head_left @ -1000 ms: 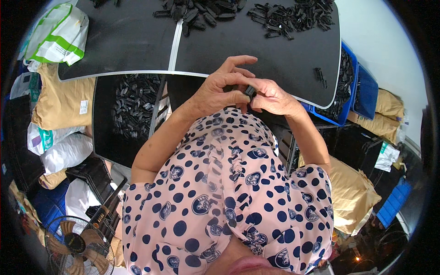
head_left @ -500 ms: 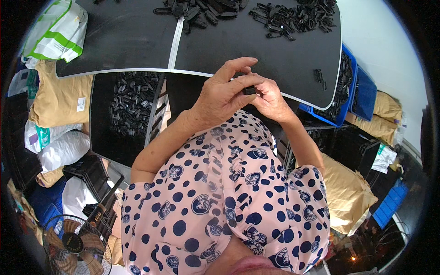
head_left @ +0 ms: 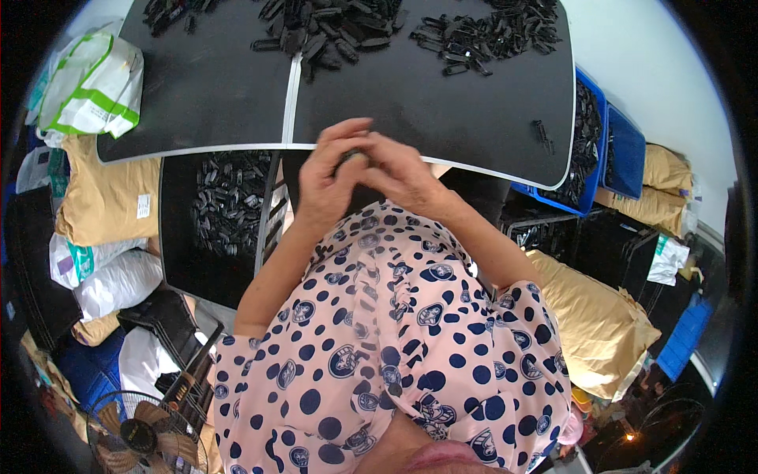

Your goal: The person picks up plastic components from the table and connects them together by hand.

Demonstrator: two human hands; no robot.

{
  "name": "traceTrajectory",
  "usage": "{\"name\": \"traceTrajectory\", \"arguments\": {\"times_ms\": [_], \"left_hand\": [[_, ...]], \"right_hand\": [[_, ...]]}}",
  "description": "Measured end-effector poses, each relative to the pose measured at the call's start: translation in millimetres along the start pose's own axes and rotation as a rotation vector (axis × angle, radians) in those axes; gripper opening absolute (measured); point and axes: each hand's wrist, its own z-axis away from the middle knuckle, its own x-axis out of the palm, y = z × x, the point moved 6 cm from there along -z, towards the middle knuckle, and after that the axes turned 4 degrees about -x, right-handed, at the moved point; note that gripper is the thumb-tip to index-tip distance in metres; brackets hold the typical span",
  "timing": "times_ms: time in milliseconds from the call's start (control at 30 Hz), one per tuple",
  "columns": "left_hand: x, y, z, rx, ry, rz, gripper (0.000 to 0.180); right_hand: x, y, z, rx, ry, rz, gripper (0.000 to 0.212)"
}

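Observation:
My left hand (head_left: 325, 180) and my right hand (head_left: 404, 175) meet in front of my chest, just off the near edge of the black table (head_left: 213, 103). Their fingers are curled together round a small black plastic part (head_left: 346, 157), which is mostly hidden by them. Some motion blur softens the right fingers. Across the table lie heaps of similar black parts: one at the middle (head_left: 332, 31), another at the right (head_left: 489, 35). A few loose black pieces (head_left: 543, 136) rest near the table's right corner.
Below the table at left stands a black bin (head_left: 185, 265) of black parts. Blue crates (head_left: 604, 118) flank the right edge. A white-green bag (head_left: 95, 87) sits on the table's left. Brown sacks (head_left: 588, 324) and a fan (head_left: 142, 434) are close by.
Both hands have moved left and slightly down, staying together. The right hand has swung further across, and the black part is more covered by fingers. The view has shifted a little.

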Motion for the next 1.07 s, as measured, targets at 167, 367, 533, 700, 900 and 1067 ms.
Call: {"name": "traceTrajectory", "arguments": {"times_ms": [167,367,533,700,900,1067], "left_hand": [[-137.8,-36.8,42.6,-0.231,0.419,-0.41,0.016],[-234.8,-18.3,78.3,-0.065,0.457,-1.469,0.033],[-149.4,-9.2,-14.7,-0.045,0.256,-1.002,0.025],[-49.0,-12.0,-100.3,0.203,0.091,-0.987,0.023],[-33.0,-47.8,-138.3,0.263,-0.216,-1.254,0.02],[-42.9,-105.0,-180.5,0.282,-0.39,-1.222,0.024]], "right_hand": [[-74.9,28.7,12.6,0.194,0.214,0.337,0.059],[-154.8,54.2,-4.3,0.018,0.22,1.193,0.028],[-171.9,75.2,-24.5,-0.02,0.092,1.48,0.023],[-183.5,67.8,-17.5,-0.101,0.021,1.526,0.01],[-165.8,57.4,1.2,-0.003,0.479,0.675,0.03],[-157.5,60.9,50.7,-0.006,0.623,0.461,0.055]]}}
